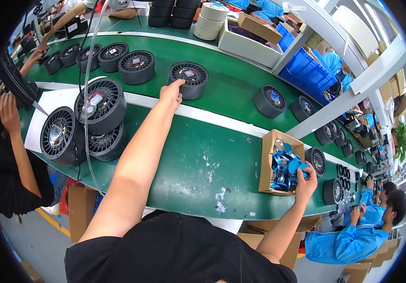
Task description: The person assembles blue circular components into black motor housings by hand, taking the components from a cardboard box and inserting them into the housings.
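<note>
"Looking down from your head, with the dial laid over the view, where are your hands?"

"My left hand (171, 95) is at eleven o'clock, its forefinger stretched onto the rim of a black round housing (196, 88), the other fingers curled. I can't tell whether I'm pinching the wall or merely touching it. That housing sits on the far green strip (233, 78), beyond a white edging (217, 118)."

"And the right?"

"Near four o'clock. My right hand (308, 183) has thumb and forefinger pinched on a blue disc (303, 167) at the right side of an open cardboard box (265, 162). I can't tell whether it's clear of the pile. More shiny blue discs (283, 169) lie jumbled in there."

"What's around you?"

"Between nine and ten, a cluster of three finned housings (113, 115) on my near bench (184, 146), partly over a white sheet (34, 120). At half past ten, a row of five housings (138, 75) on the far strip. At two, a blue crate (302, 73). At four, well beyond my hand, a co-worker in blue (342, 243)."
</note>
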`<state>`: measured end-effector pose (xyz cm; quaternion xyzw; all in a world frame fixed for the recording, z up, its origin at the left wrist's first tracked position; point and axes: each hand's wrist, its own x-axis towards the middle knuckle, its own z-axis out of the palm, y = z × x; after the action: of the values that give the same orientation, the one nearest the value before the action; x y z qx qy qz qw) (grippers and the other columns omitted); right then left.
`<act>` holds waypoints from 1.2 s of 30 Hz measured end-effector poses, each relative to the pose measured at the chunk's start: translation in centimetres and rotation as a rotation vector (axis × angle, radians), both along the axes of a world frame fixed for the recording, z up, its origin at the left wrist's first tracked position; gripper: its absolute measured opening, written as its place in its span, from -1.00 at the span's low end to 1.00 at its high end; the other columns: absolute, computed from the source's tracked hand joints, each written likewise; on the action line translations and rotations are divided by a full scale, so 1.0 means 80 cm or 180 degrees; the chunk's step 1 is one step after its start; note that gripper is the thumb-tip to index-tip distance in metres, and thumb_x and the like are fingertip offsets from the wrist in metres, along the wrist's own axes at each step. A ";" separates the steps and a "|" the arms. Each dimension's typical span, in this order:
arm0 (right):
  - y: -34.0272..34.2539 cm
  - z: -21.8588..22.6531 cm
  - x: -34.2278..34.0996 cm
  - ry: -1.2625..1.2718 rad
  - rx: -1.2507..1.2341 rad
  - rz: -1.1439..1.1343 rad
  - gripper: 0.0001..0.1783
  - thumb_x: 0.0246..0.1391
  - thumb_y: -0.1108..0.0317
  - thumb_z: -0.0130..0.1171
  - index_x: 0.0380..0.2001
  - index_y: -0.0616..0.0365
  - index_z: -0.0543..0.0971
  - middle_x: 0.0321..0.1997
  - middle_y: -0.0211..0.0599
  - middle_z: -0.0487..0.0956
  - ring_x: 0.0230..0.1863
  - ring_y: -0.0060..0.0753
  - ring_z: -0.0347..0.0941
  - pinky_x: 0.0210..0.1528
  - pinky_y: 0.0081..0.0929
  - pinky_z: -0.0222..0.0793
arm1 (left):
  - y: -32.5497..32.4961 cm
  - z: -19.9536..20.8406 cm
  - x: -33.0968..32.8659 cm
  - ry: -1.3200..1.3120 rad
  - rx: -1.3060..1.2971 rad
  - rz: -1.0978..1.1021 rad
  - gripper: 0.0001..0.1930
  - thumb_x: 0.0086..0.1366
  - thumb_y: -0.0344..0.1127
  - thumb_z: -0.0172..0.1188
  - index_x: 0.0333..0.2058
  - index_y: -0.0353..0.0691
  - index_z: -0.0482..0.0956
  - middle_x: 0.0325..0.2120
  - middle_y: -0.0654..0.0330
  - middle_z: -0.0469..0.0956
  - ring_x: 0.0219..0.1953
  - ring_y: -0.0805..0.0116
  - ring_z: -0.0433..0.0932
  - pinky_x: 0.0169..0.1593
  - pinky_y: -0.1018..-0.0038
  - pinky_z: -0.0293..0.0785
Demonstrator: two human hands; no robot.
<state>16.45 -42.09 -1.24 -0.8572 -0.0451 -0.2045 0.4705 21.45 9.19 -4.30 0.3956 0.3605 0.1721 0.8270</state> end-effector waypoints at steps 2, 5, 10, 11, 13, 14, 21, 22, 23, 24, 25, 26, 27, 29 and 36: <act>-0.001 0.000 -0.006 -0.0032 -0.0411 -0.0168 -0.77 -0.07 0.56 0.31 -0.35 0.20 0.47 0.13 -0.22 0.51 -0.24 -0.65 0.40 -0.27 -0.70 0.30 | -0.015 0.013 -0.021 -0.0086 -0.0048 -0.0032 -0.70 0.05 -0.25 0.38 -0.48 -0.26 0.41 -0.58 0.28 0.34 -0.66 0.56 0.25 -0.69 0.63 0.04; -0.002 0.000 -0.017 -0.0368 -0.0762 -0.0111 -0.73 -0.14 0.53 0.37 -0.34 0.20 0.51 0.04 -0.31 0.55 -0.29 -0.66 0.38 -0.34 -0.68 0.29 | -0.046 0.031 -0.089 -0.0215 -0.0126 -0.0046 -0.74 0.06 -0.27 0.36 -0.54 -0.24 0.44 -0.66 0.33 0.32 -0.70 0.60 0.21 -0.69 0.61 0.03; -0.015 -0.004 -0.010 -0.0819 -0.1824 -0.0213 -0.72 -0.12 0.53 0.38 -0.28 0.20 0.55 -0.12 -0.36 0.56 -0.29 -0.62 0.39 -0.31 -0.66 0.33 | -0.057 0.030 -0.224 -0.0496 0.0070 -0.1284 -0.72 0.13 -0.24 0.35 -0.44 -0.31 0.47 -0.63 0.34 0.33 -0.67 0.63 0.20 -0.64 0.64 0.04; -0.010 -0.004 -0.012 -0.0802 -0.1826 -0.0323 -0.74 -0.08 0.54 0.36 -0.27 0.21 0.56 -0.15 -0.38 0.56 -0.29 -0.61 0.40 -0.28 -0.66 0.35 | -0.063 0.032 -0.253 -0.0376 0.0019 -0.1301 -0.72 0.13 -0.24 0.35 -0.44 -0.31 0.47 -0.63 0.34 0.33 -0.67 0.63 0.20 -0.64 0.64 0.04; 0.009 -0.004 -0.020 -0.0671 -0.1091 -0.0357 -0.72 -0.06 0.51 0.35 -0.24 0.23 0.55 -0.07 -0.24 0.56 -0.11 -0.36 0.50 -0.12 -0.49 0.41 | -0.076 0.037 -0.301 -0.0041 0.0166 -0.1157 -0.68 0.16 -0.22 0.34 -0.35 -0.39 0.48 -0.57 0.31 0.38 -0.61 0.64 0.22 -0.58 0.66 0.08; 0.042 0.006 -0.030 -0.0556 -0.0329 -0.0019 -0.72 -0.04 0.54 0.33 -0.21 0.26 0.54 -0.04 -0.22 0.56 -0.07 -0.35 0.50 -0.04 -0.47 0.41 | -0.080 0.035 -0.318 0.0119 0.0234 -0.1082 -0.66 0.17 -0.22 0.33 -0.31 -0.42 0.49 -0.54 0.29 0.40 -0.58 0.64 0.23 -0.55 0.66 0.11; 0.278 0.014 -0.122 -0.0164 0.0254 0.2453 -0.61 -0.14 0.52 0.41 -0.18 0.19 0.55 0.04 -0.18 0.57 0.15 -0.17 0.40 0.18 -0.26 0.32 | -0.080 0.004 -0.359 0.0521 0.1366 -0.1348 -0.57 0.26 -0.14 0.27 -0.15 -0.46 0.47 -0.31 0.07 0.58 -0.32 0.47 0.50 -0.23 0.54 0.39; 0.297 0.012 -0.124 -0.0182 0.0142 0.2562 -0.61 -0.18 0.50 0.43 -0.20 0.17 0.56 0.02 -0.19 0.59 0.14 -0.11 0.40 0.16 -0.23 0.32 | -0.079 0.002 -0.354 0.0543 0.1780 -0.1357 -0.56 0.28 -0.12 0.26 -0.13 -0.46 0.47 -0.27 0.03 0.60 -0.27 0.43 0.54 -0.16 0.50 0.42; 0.314 0.009 -0.130 -0.0179 0.0041 0.2710 -0.61 -0.22 0.47 0.45 -0.23 0.15 0.58 0.00 -0.20 0.60 0.14 -0.05 0.40 0.15 -0.20 0.32 | -0.079 0.003 -0.358 0.0570 0.1725 -0.1340 -0.56 0.28 -0.12 0.26 -0.13 -0.46 0.47 -0.27 0.03 0.60 -0.27 0.43 0.54 -0.16 0.50 0.42; 0.322 0.008 -0.138 -0.0130 0.0014 0.2707 -0.61 -0.22 0.47 0.45 -0.23 0.15 0.58 0.00 -0.20 0.60 0.14 -0.05 0.40 0.15 -0.20 0.32 | -0.080 0.007 -0.361 0.0552 0.1834 -0.1410 -0.56 0.29 -0.12 0.25 -0.13 -0.45 0.46 -0.26 0.00 0.61 -0.23 0.39 0.55 -0.12 0.49 0.43; 0.328 0.009 -0.147 -0.0199 -0.0234 0.2724 -0.62 -0.22 0.48 0.44 -0.24 0.16 0.58 0.00 -0.18 0.60 0.15 -0.03 0.39 0.16 -0.19 0.32 | -0.081 0.011 -0.364 0.0533 0.1943 -0.1473 -0.56 0.30 -0.11 0.24 -0.12 -0.45 0.46 -0.25 -0.02 0.61 -0.19 0.35 0.57 -0.09 0.47 0.43; 0.332 0.010 -0.153 -0.0279 -0.0487 0.2735 -0.63 -0.22 0.48 0.44 -0.25 0.17 0.58 0.00 -0.16 0.60 0.17 -0.02 0.38 0.16 -0.17 0.31 | -0.080 0.013 -0.363 0.0498 0.2054 -0.1540 -0.55 0.30 -0.11 0.23 -0.12 -0.45 0.45 -0.25 -0.05 0.62 -0.14 0.31 0.58 -0.05 0.45 0.44; 0.334 0.010 -0.157 -0.0359 -0.0740 0.2751 -0.64 -0.22 0.48 0.44 -0.26 0.17 0.58 0.01 -0.13 0.60 0.18 0.00 0.37 0.17 -0.16 0.30 | -0.079 0.013 -0.363 0.0504 0.2007 -0.1548 -0.55 0.30 -0.11 0.23 -0.12 -0.45 0.45 -0.25 -0.05 0.62 -0.14 0.31 0.58 -0.05 0.45 0.44; 0.336 0.007 -0.161 -0.0391 -0.0839 0.2711 -0.63 -0.25 0.46 0.46 -0.29 0.16 0.59 -0.01 -0.16 0.61 0.16 0.03 0.37 0.14 -0.17 0.32 | -0.081 0.012 -0.366 0.0435 0.2259 -0.1552 -0.57 0.30 -0.12 0.22 -0.14 -0.46 0.45 -0.29 -0.05 0.62 -0.27 0.36 0.57 -0.15 0.47 0.44; 0.337 -0.003 -0.162 -0.0458 -0.1084 0.2724 -0.61 -0.33 0.39 0.51 -0.33 0.15 0.63 -0.02 -0.19 0.62 0.11 0.11 0.40 0.07 -0.17 0.37 | -0.072 0.004 -0.365 0.0358 0.2303 -0.1585 -0.59 0.28 -0.14 0.24 -0.17 -0.45 0.45 -0.37 0.03 0.62 -0.54 0.46 0.40 -0.40 0.50 0.36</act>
<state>3.48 -15.15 -1.45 -0.8102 -0.4601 -0.0406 0.3608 -7.74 3.44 -3.97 0.7432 0.2151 0.0609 0.6306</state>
